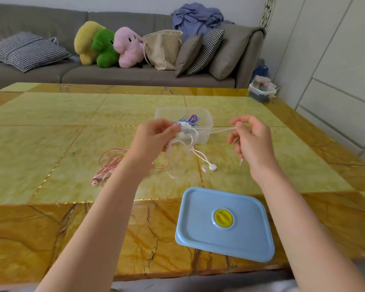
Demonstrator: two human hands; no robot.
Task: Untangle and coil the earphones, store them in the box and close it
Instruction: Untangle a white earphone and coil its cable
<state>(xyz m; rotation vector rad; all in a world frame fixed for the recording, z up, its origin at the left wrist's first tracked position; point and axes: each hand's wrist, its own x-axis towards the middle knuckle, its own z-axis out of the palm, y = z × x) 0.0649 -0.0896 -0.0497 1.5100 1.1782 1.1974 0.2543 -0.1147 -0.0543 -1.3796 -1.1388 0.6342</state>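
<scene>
**White earphones stretched between both hands above table**

Left hand raised over the table, fingers curled round a bunch of white earphones cable; loops hang down from it, two earbuds dangle low, near the tabletop. Right hand pinches the cable's other end between thumb and forefinger, other fingers loosely bent. Cable strand runs taut between the two hands, passing in front of the box. Plug tip seems to hang below right hand, blurred.

Box: clear plastic, open, sits mid-table just behind the hands; inside are coiled cables, blue and purple visible. Lid: light blue with yellow round knob, lies flat on near table edge, well apart from box, below right forearm.

Pink earphones lie tangled loose on the table, partly hidden by left forearm, red-white end toward the near left.

Behind: grey sofa with plush toys, cushions, beige bag, blue clothing heap.
</scene>
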